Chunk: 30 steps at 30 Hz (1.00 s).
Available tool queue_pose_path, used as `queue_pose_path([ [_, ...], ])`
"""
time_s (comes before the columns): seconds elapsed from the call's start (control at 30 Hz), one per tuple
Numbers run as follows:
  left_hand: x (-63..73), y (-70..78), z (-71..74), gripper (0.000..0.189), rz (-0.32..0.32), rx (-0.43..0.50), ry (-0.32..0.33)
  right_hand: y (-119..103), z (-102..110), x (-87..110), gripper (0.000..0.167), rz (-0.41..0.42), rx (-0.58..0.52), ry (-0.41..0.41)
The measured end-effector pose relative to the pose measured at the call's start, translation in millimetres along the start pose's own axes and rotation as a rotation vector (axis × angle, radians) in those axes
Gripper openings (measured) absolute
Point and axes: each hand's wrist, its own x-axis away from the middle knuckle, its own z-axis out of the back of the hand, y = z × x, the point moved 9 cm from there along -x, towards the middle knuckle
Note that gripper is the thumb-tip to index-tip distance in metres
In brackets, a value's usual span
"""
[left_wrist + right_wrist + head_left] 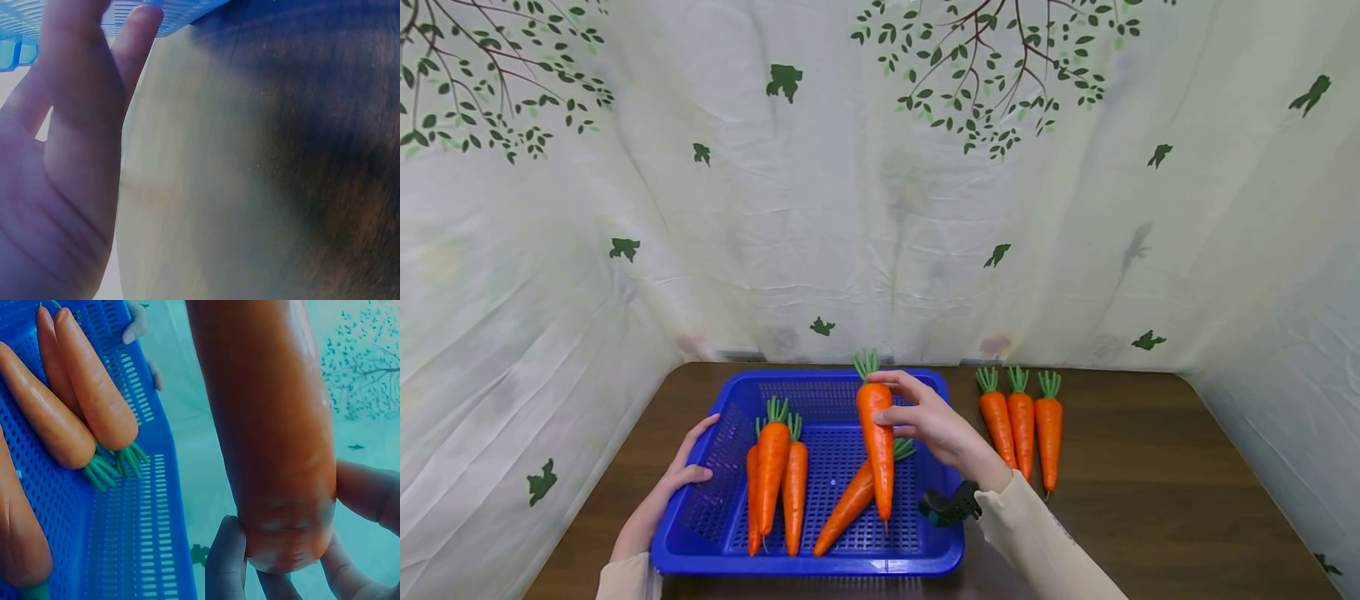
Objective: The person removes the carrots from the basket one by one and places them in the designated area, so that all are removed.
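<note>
A blue plastic basket (pixel 820 567) with slotted walls stands on the table. The left hand (pixel 662 492) grips its left rim; in the left wrist view that hand (pixel 75 137) has fingers against the basket's outer side (pixel 187 12). The right hand (pixel 932 421) pinches a carrot (pixel 877 433) near its green top, tip downward, over the basket's right part. In the right wrist view the held carrot (pixel 269 425) lies between thumb and fingers. Beneath it a carrot (pixel 850 504) lies slanted in the basket. Three carrots (pixel 772 475) lie together at the basket's left.
Three more carrots (pixel 1021 425) lie side by side on the brown wooden table (pixel 1150 483), right of the basket and partly behind the right forearm. A pale curtain (pixel 850 208) with leaf prints encloses the back and sides. A black device (pixel 951 504) is strapped to the right wrist.
</note>
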Motion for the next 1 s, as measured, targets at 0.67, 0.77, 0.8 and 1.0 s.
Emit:
queue_pose_path([
  [0.67, -0.3, 0.6, 0.6, 0.08, -0.014, -0.014, 0.01, 1.9, 29.7, 31.8, 0.057, 0.022, -0.033, 0.051],
  [0.77, 0.3, -0.2, 1.2, 0.08, -0.002, -0.026, 0.024, 1.8, 33.3, 35.2, 0.057, 0.021, -0.039, 0.06],
  [0.8, 0.5, -0.3, 1.3, 0.08, 0.0, -0.03, 0.029, 1.7, 34.5, 36.4, 0.057, 0.02, -0.04, 0.062],
  [1.0, 1.2, -1.2, 1.2, 0.08, 0.012, -0.021, 0.025, 2.7, 42.8, 44.0, 0.057, 0.013, -0.061, 0.067],
])
